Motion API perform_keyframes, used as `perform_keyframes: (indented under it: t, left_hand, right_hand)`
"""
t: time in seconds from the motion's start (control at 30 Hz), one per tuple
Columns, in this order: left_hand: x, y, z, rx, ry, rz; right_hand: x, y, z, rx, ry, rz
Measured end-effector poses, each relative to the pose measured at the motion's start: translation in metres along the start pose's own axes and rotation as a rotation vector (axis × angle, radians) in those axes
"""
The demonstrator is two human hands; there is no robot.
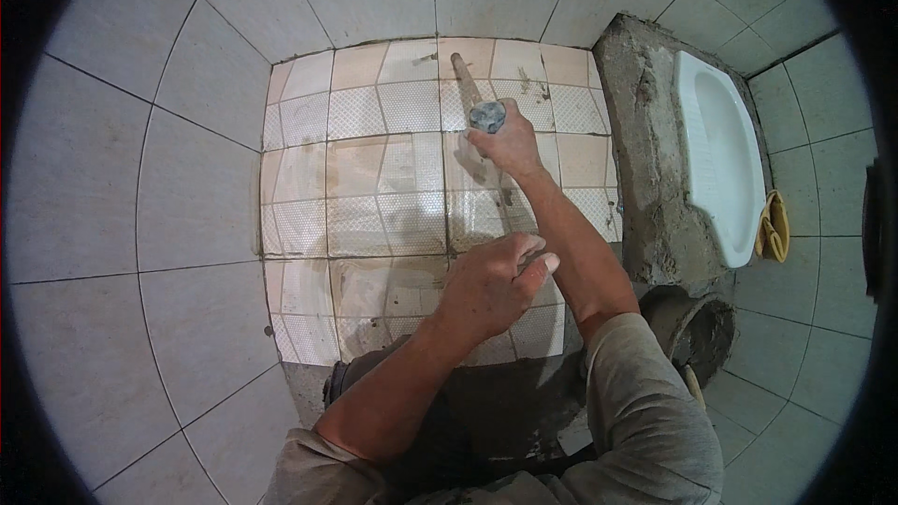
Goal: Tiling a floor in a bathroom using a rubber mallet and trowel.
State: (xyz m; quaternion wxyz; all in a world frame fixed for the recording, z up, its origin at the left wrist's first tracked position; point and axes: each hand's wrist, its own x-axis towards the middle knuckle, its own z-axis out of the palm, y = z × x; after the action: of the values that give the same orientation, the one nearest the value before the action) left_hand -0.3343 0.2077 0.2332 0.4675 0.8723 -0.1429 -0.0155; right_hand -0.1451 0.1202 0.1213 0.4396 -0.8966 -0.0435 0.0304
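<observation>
My right hand [507, 140] grips a long pale rod [462, 71] with a round, mottled grey end [486, 116] beside my fingers. The rod reaches over the pink and white patterned floor tiles [360, 159]; whether it touches them I cannot tell. Nearer my body, my left hand [491, 285] hangs over the tiles beside my right forearm, fingers loosely bent and apart, with nothing visible in them. Dark smudges and wet-looking patches mark several tiles.
A white squat toilet pan [720, 150] sits in a rough mortar bed [631, 150] on the right. Yellow gloves [774, 224] lie beside it, and a mortar-caked bucket [703, 332] stands below. Grey tiled walls [206, 252] enclose the small space. Dark mortar-stained floor shows near my body.
</observation>
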Motion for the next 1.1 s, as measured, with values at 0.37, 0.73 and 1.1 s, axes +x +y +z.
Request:
perform_keyframes:
  t: [0.37, 0.73, 1.1]
  left_hand:
    - [0.002, -0.007, 0.003, -0.19, 0.026, -0.059]
    - [0.008, -0.002, 0.002, -0.203, -0.083, -0.121]
    - [0.017, 0.007, 0.006, -0.173, -0.168, -0.255]
  right_hand:
    - [-0.068, 0.0, -0.014, 0.062, -0.105, 0.079]
    - [-0.11, 0.033, -0.044, 0.034, 0.169, 0.165]
    - [-0.002, 0.039, -0.045, 0.04, 0.208, 0.156]
